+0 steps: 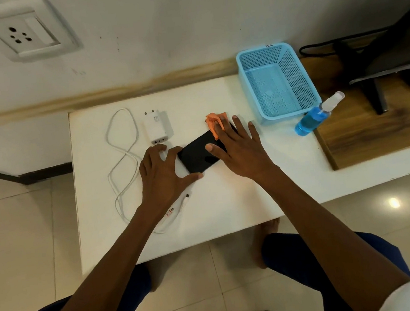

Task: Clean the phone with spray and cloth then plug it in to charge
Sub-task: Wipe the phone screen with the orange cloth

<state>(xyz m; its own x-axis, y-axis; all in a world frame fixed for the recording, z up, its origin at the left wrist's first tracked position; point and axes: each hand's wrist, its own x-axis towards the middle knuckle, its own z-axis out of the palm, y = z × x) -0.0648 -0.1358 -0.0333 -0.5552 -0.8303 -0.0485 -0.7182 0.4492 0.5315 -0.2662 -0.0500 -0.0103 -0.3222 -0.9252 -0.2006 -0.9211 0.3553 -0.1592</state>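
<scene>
A black phone (199, 153) lies flat and slanted on the white table (230, 204). My left hand (165, 174) grips its near-left end, thumb at the front corner, fingers on the far side. My right hand (238, 148) lies flat over the phone's right end and presses an orange cloth (214, 124) onto the screen; most of the cloth is hidden under the fingers. A white charger plug (155, 129) rests left of the phone, and a white cable (122, 165) loops further left. The blue spray bottle (316, 115) stands at the right.
An empty light-blue mesh basket (277, 81) sits at the table's back right. A wall socket (22, 35) is on the wall at upper left. A monitor stand (375, 77) and a remote occupy a wooden surface on the right. My knees are below the table's front edge.
</scene>
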